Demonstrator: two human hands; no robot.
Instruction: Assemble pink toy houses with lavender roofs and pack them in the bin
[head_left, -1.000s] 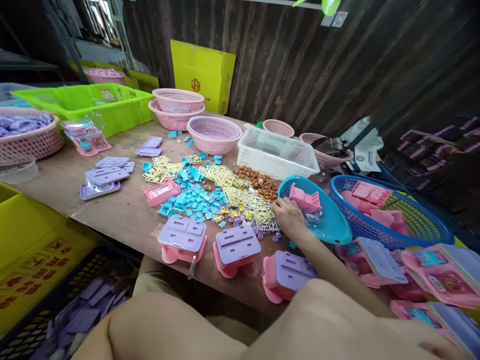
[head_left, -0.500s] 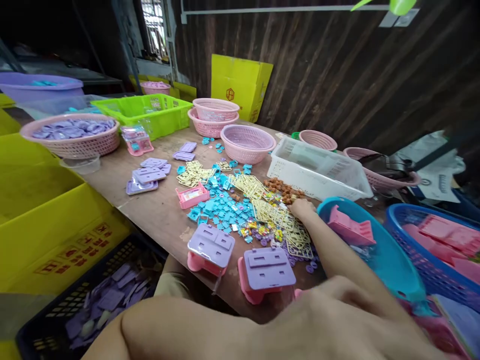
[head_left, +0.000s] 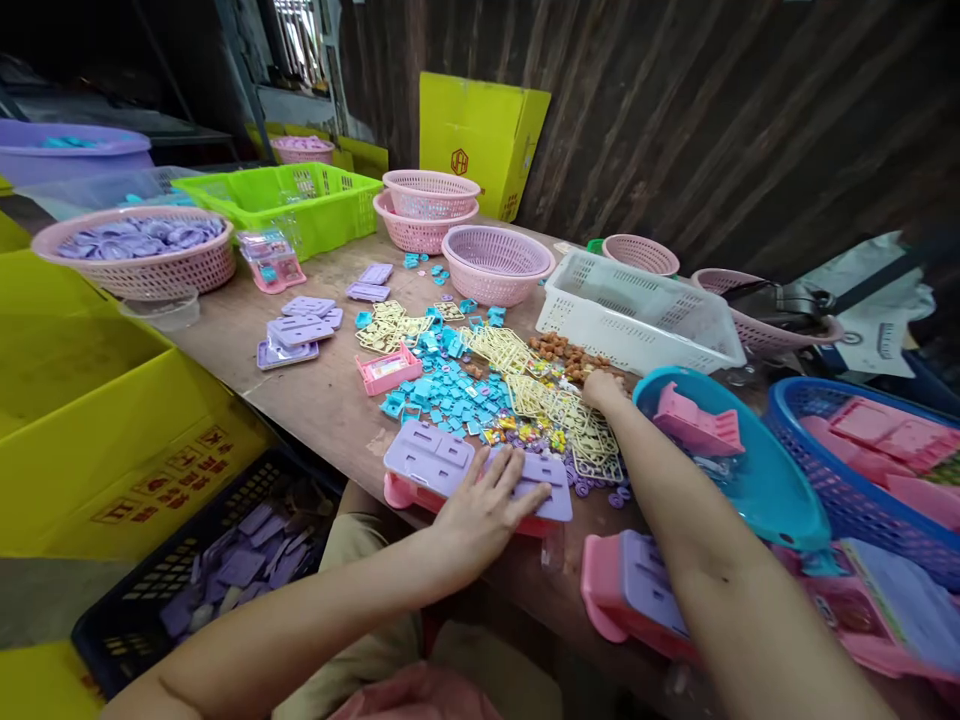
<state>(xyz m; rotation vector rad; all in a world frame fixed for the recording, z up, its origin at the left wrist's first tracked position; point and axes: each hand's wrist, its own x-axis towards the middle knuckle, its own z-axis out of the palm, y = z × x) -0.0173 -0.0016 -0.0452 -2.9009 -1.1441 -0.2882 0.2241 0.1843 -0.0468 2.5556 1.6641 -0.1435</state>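
Note:
My left hand (head_left: 491,505) lies with fingers spread on the lilac tops of two pink toy pieces standing side by side at the table's near edge. One lilac top (head_left: 427,455) shows left of the hand, the other (head_left: 551,485) partly under its fingers. My right hand (head_left: 606,390) reaches into a pile of small brown pieces (head_left: 559,350); its fingertips are hidden. Cream lattice-like plastic parts (head_left: 585,425) lie beside that wrist. A third pink piece with a lilac top (head_left: 645,580) sits under my right forearm.
Small turquoise parts (head_left: 465,395) cover the table's middle. Behind stand a white basket (head_left: 637,335) and pink baskets (head_left: 499,285). On the right are a turquoise basin (head_left: 787,490) and a blue basket (head_left: 787,400). A yellow carton (head_left: 150,430) borders the left edge.
My left hand has swung from the lower right onto the two lilac tops, which now stand closer together. The third pink piece has come into view. My right hand stays by the brown pieces.

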